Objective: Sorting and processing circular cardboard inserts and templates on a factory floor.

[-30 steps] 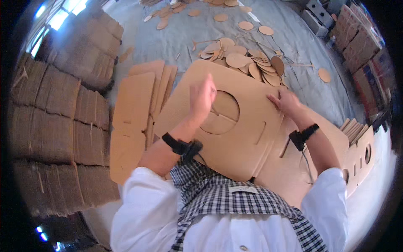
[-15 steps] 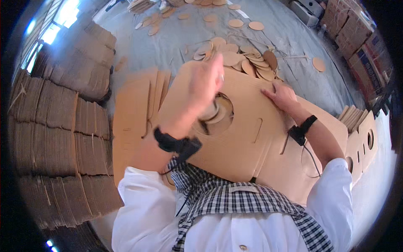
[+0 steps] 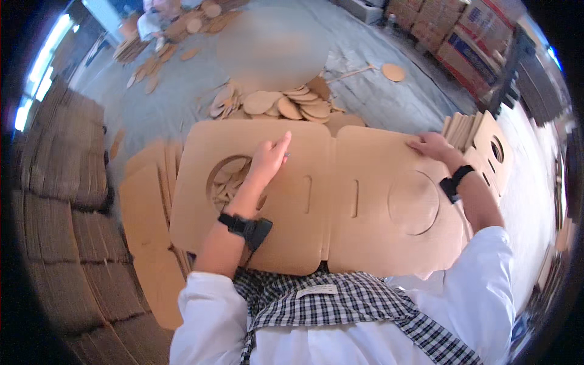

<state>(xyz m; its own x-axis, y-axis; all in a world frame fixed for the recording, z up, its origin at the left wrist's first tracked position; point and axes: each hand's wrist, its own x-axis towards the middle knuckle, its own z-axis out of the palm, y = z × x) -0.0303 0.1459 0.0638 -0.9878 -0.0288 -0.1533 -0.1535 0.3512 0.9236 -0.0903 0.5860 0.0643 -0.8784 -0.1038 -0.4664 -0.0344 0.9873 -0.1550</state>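
A large tan cardboard sheet with rounded corners and a middle crease lies across in front of me. Its left half has a round hole with cardboard pieces showing through; on the right half a round cut line still encloses its disc. Each half carries a narrow slot near the crease. My left hand is over the left half beside the hole, fingers stretched out and holding nothing. At the far right edge, my right hand grips the sheet, thumb on top and the other fingers partly hidden.
Loose cardboard discs lie heaped beyond the sheet. Tall cardboard stacks stand at left, with more cut sheets alongside. Upright cut panels and printed boxes are at right. Another person is at the far left.
The sheet has turned to lie level, its hole now further left. My left hand has come down from above the hole, and my right hand has moved to the sheet's far right edge.
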